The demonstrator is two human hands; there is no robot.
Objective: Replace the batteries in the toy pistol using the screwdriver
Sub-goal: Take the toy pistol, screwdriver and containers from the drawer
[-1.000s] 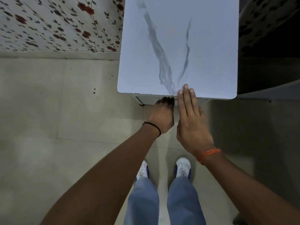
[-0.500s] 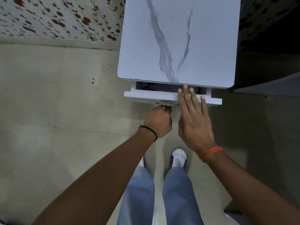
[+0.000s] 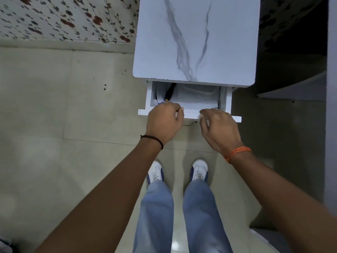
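Standing on a beige tiled floor (image 3: 54, 106) in light blue denim trousers (image 3: 155, 216) and white lace-up shoes with blue stripes (image 3: 155, 172), toes pointing at the cabinet.

Reaching forward with both bare forearms, wearing a thin black thread band (image 3: 153, 138) at the left wrist and an orange woven band (image 3: 237, 152) at the right wrist.

Resting the left hand (image 3: 164, 121) over the left part of the front panel of a white pull-out drawer (image 3: 191, 115). Curling the fingers forward and down past the panel edge, with the tips hidden behind the knuckles; cannot tell whether gripping the panel, holding an item or holding nothing.

Hovering the right hand (image 3: 218, 128) over the right part of the same panel, palm down. Keeping its fingers (image 3: 204, 111) loosely bent and spread from the thumb, holding nothing visible.

Showing, inside the open drawer, a pale folded cloth (image 3: 197, 99) filling the middle and right. Showing a dark elongated item with a yellow spot (image 3: 170, 92) at the left rear, and a small blue piece (image 3: 161, 102) just beyond the left knuckles. Cannot tell whether either belongs to the toy pistol or the screwdriver.

Overhanging the drawer's rear: a white surface with grey marble veining (image 3: 228, 42).

Backing the scene at far left: a wall with a red-and-dark floral pattern (image 3: 63, 17).
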